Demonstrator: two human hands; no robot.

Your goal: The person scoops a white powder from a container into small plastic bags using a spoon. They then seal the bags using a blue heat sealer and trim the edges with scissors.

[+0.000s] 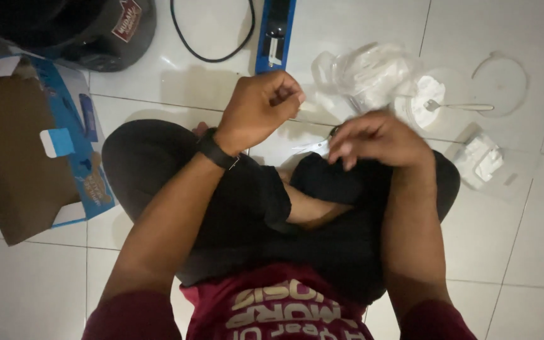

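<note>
- head view looks straight down on a person sitting cross-legged on a white tiled floor (45, 283), with both hands raised over the lap at the centre of the frame.
- left hand (259, 108), with a black band at the wrist, is curled into a loose fist, thumb and forefinger pinched together near its upper right edge; what they pinch is too small to make out.
- right hand (376, 138) is bent at the wrist with fingers folded down and close together, their tips on a small white flat piece (313, 148) just left of it, by the knee.
- that white piece is mostly covered by the fingers; its long axis seems to run left to right, though its shape is unclear.
- the two hands are near each other but not touching.
- crumpled clear plastic bag (366, 72) lies on the floor in the upper middle, a metal spoon (461, 106) on a round clear lid right of it.
- open brown cardboard box with blue print (26, 151) sits at the left edge, partly cut off.
</note>
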